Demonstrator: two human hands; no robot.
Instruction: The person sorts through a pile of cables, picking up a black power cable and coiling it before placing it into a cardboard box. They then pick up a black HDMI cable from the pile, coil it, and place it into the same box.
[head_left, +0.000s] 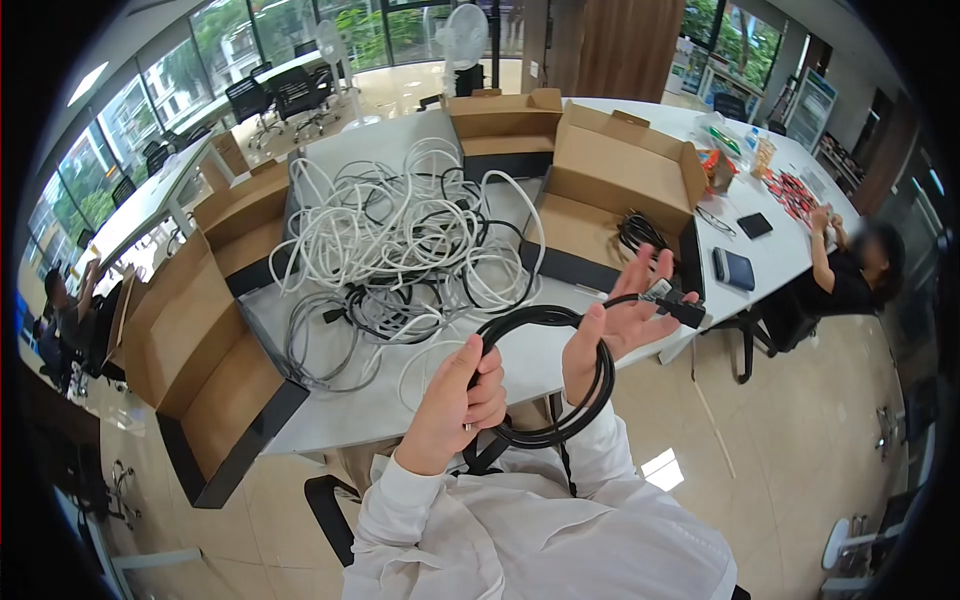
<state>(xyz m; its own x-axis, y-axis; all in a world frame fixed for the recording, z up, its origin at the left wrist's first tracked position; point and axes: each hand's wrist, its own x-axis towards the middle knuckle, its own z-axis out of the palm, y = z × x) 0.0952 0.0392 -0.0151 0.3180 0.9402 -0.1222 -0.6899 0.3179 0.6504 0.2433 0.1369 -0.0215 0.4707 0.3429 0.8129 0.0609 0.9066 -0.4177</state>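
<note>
A black cable (pixel 520 436) is wound into a loop in front of my body. My left hand (pixel 462 398) is closed around the left side of the loop. On the right, my right hand (pixel 630 318) has its fingers spread, palm up, with the cable's free end lying across it. A black connector (pixel 686 313) with a pale tag sticks out past its fingers. Beyond my hands, a tangled heap of white, grey and black cables (pixel 385 230) covers the middle of the table. Another bundled black cable (pixel 640 232) sits inside the open box (pixel 575 225) behind my right hand.
Open cardboard boxes stand around the heap: two at left (pixel 225 400) (pixel 245 235), one at the back (pixel 505 135). A dark wallet-like case (pixel 733 268), a black flat item (pixel 755 225) and red pieces (pixel 792 196) lie right. A person (pixel 862 265) sits at the right end.
</note>
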